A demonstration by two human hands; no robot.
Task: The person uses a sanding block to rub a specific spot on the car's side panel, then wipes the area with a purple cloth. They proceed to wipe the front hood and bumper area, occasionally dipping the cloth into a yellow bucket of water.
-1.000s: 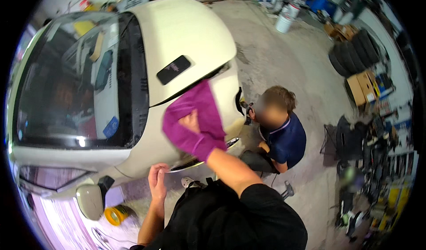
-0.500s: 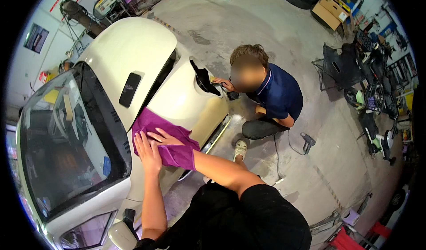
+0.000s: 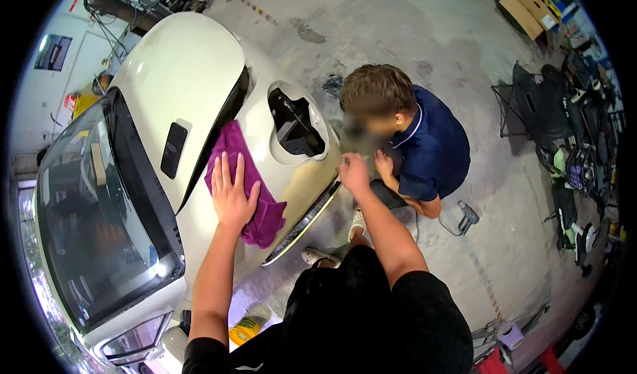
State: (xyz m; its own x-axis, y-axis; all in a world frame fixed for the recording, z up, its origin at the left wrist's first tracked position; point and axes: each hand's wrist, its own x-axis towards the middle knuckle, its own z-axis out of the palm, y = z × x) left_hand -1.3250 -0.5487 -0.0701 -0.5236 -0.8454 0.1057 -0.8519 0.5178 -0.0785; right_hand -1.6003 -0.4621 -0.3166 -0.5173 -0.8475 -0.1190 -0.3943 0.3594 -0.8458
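My left hand [image 3: 232,198] lies flat with fingers spread on a purple cloth [image 3: 253,198], which is bunched over the front fender of a cream-coloured car [image 3: 182,62]. My right hand [image 3: 355,173] is off the cloth, beside the car's front corner and close to a crouching person's hand [image 3: 383,165]. Its fingers are curled together; whatever they may hold is hidden. Between my hands and farther forward is the headlight opening [image 3: 295,128], dark inside. On the bonnet, left of the cloth, rests a black phone [image 3: 174,149].
The crouching person in a dark blue shirt [image 3: 438,142] is at the car's front corner. A corded heat gun [image 3: 468,217] lies on the floor behind them. Farther right are a black folding chair [image 3: 531,102] and a motorbike [image 3: 570,195]. A yellow container [image 3: 244,330] stands near my left arm.
My right hand has left the cloth and moved right, toward the crouching person. The cloth is now narrower and more bunched. That person's hand has come away from the headlight opening.
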